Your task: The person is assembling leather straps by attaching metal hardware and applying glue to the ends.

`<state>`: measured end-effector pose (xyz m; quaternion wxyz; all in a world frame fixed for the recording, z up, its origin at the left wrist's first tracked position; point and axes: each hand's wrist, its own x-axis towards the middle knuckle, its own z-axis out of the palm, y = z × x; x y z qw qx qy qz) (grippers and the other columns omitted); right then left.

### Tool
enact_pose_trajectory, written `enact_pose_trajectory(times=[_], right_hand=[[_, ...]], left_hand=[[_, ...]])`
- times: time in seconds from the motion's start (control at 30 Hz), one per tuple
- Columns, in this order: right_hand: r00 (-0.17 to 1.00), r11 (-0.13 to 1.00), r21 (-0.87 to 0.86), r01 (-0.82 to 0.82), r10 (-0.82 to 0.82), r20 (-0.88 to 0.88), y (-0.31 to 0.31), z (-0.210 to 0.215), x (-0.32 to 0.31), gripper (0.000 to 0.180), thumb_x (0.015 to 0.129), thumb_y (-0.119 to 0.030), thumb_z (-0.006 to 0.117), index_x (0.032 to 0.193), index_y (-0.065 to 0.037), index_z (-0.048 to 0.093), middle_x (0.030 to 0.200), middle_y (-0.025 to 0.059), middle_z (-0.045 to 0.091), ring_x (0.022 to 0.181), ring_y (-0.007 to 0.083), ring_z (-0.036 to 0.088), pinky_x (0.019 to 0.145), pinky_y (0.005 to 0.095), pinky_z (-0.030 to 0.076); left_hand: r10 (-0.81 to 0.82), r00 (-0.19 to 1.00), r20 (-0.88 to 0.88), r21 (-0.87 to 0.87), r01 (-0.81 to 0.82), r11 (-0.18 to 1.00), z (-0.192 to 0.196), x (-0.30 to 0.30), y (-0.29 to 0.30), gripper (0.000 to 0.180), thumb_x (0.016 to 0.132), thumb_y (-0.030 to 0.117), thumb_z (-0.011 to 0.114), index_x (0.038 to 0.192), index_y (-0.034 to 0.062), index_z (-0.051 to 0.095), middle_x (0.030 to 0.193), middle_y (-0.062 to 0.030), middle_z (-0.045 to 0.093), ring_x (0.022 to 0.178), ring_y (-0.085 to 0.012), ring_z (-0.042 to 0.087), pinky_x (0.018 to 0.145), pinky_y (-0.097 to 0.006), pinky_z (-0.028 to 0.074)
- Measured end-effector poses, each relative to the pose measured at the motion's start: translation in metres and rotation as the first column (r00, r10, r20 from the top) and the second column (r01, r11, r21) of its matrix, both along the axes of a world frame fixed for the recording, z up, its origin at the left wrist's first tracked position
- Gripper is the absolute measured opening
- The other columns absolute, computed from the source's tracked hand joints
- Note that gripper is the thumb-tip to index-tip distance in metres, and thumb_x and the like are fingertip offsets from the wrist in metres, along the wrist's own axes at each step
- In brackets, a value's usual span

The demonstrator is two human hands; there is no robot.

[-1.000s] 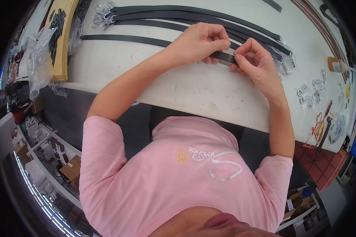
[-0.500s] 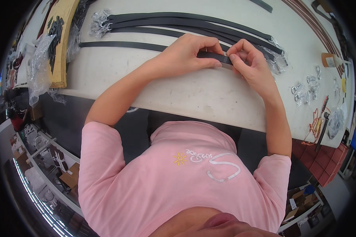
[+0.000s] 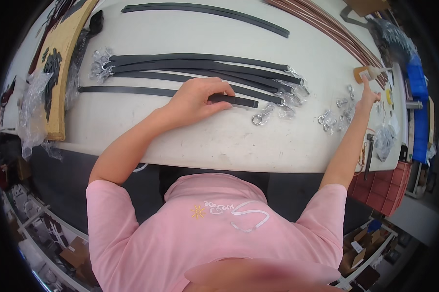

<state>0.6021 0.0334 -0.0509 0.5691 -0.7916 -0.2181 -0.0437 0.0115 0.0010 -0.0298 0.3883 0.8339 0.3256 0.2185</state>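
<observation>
My left hand (image 3: pixel 202 97) pinches a black strap (image 3: pixel 246 102) near its right end, thumb below and fingers above. The rest of this strap runs left across the white table. My right hand (image 3: pixel 367 100) is stretched far to the right, its index finger extended to a small bottle of amber liquid (image 3: pixel 361 74) with a pale nozzle. Whether the fingertip touches the bottle I cannot tell. Just beyond my left hand lies a bundle of black straps (image 3: pixel 200 65) with plastic-wrapped metal clasps (image 3: pixel 101 65) at the ends.
More black straps (image 3: pixel 205 9) lie at the far side. Brown strips (image 3: pixel 321 29) run along the far right. Loose wrapped metal clasps (image 3: pixel 329 119) lie near my right forearm. A yellow board (image 3: pixel 59 117) with small black pieces stands at left. A red crate (image 3: pixel 382 187) is below the table's right end.
My right hand has let go of the strap end and moved right to the bottle. My left hand keeps its hold. The view has shifted, showing more of the table's far side.
</observation>
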Motion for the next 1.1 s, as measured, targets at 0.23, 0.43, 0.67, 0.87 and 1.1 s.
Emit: enact_pose_trajectory(times=[0.23, 0.43, 0.67, 0.87, 1.1], right_hand=[[0.873, 0.924, 0.046, -0.38, 0.375, -0.312, 0.031, -0.041, 0.064, 0.126, 0.075, -0.019, 0.09, 0.157, -0.004, -0.004, 0.147, 0.0181, 0.043, 0.13, 0.0267, 0.05, 0.111, 0.0389, 0.04], [0.892, 0.955, 0.01, -0.295, 0.279, -0.355, 0.058, -0.039, 0.048, 0.115, 0.077, -0.024, 0.089, 0.157, -0.013, 0.008, 0.148, 0.0143, 0.042, 0.131, 0.0295, 0.05, 0.108, 0.0416, 0.045], [0.974, 0.962, -0.155, -0.223, 0.212, -0.082, 0.051, -0.039, 0.102, 0.097, 0.078, -0.023, 0.088, 0.145, -0.004, 0.021, 0.137, 0.0168, 0.051, 0.12, 0.025, 0.057, 0.092, 0.039, 0.055], [0.93, 0.915, -0.172, -0.366, 0.352, -0.106, 0.038, -0.033, 0.041, 0.086, 0.083, -0.019, 0.084, 0.141, 0.007, 0.026, 0.14, 0.0176, 0.05, 0.125, 0.0261, 0.054, 0.104, 0.0365, 0.047], [0.819, 0.79, -0.238, -0.566, 0.572, -0.047, -0.007, 0.0, -0.07, 0.072, 0.082, -0.022, 0.086, 0.131, 0.011, 0.044, 0.129, 0.0192, 0.057, 0.12, 0.0233, 0.057, 0.1, 0.0328, 0.047]], left_hand=[[-0.001, 0.998, 0.065, -0.073, 0.005, 0.997, -0.004, -0.004, 0.007, 0.025, 0.084, 0.018, 0.076, 0.104, 0.0049, 0.07, 0.095, -0.0103, 0.071, 0.084, -0.0261, 0.067, 0.072, -0.035, 0.053], [-0.018, 1.0, 0.025, -0.043, 0.019, 0.999, -0.006, -0.009, 0.006, 0.024, 0.086, 0.013, 0.076, 0.105, 0.001, 0.069, 0.096, -0.0083, 0.07, 0.083, -0.0201, 0.065, 0.07, -0.029, 0.052], [-0.054, 0.995, 0.084, -0.062, 0.059, 0.996, -0.008, -0.006, 0.006, 0.024, 0.085, 0.013, 0.076, 0.105, 0.0018, 0.07, 0.097, -0.0081, 0.069, 0.084, -0.021, 0.066, 0.07, -0.03, 0.052], [-0.05, 0.997, 0.062, 0.017, 0.05, 0.999, -0.009, -0.009, 0.003, 0.024, 0.085, 0.013, 0.077, 0.105, 0.0028, 0.07, 0.096, -0.0068, 0.069, 0.083, -0.0204, 0.064, 0.069, -0.029, 0.051], [-0.074, 0.991, 0.109, 0.072, 0.066, 0.995, -0.016, -0.01, 0.001, 0.025, 0.085, 0.013, 0.078, 0.107, 0.0024, 0.07, 0.097, -0.006, 0.069, 0.082, -0.0185, 0.062, 0.07, -0.028, 0.05]])
